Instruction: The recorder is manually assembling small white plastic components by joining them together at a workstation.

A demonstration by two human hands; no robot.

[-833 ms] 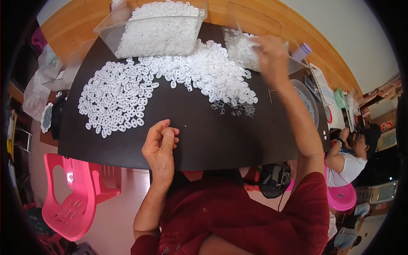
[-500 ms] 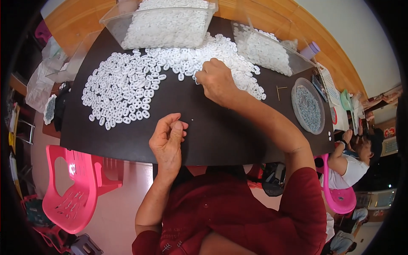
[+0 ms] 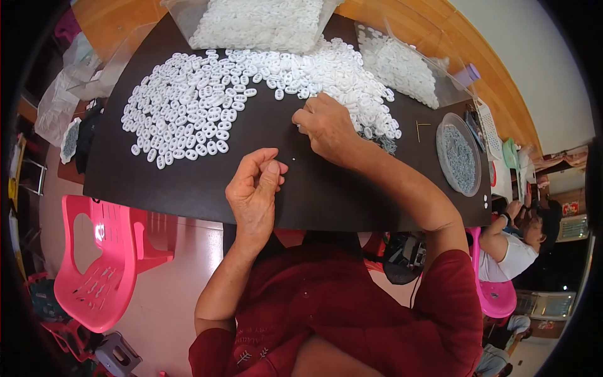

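Note:
My right hand (image 3: 326, 131) is closed in a pinch just in front of the pile of white oval two-hole plastic pieces (image 3: 339, 72). A pale edge of one such piece shows at its fingertips. My left hand (image 3: 256, 195) hovers over the near part of the dark table (image 3: 182, 191), thumb against curled fingers. What it holds, if anything, is hidden. A wider spread of the same white pieces (image 3: 182, 110) covers the left of the table. Beside my right forearm, a small heap of grey bits (image 3: 381, 142) lies partly covered. One tiny white speck (image 3: 293, 159) rests between my hands.
A clear bin (image 3: 257, 25) full of white pieces stands at the back, with a second clear container (image 3: 402, 66) to its right. A round tub (image 3: 461, 157) of small grey screw-like parts sits at right, near a brass-coloured rod (image 3: 418, 132). A pink chair (image 3: 100, 264) stands left; another person (image 3: 509, 248) sits right.
My right hand has drawn back from the pile toward me, with a pale piece at its fingertips. My left hand keeps its curled pose. The whole view has shifted slightly.

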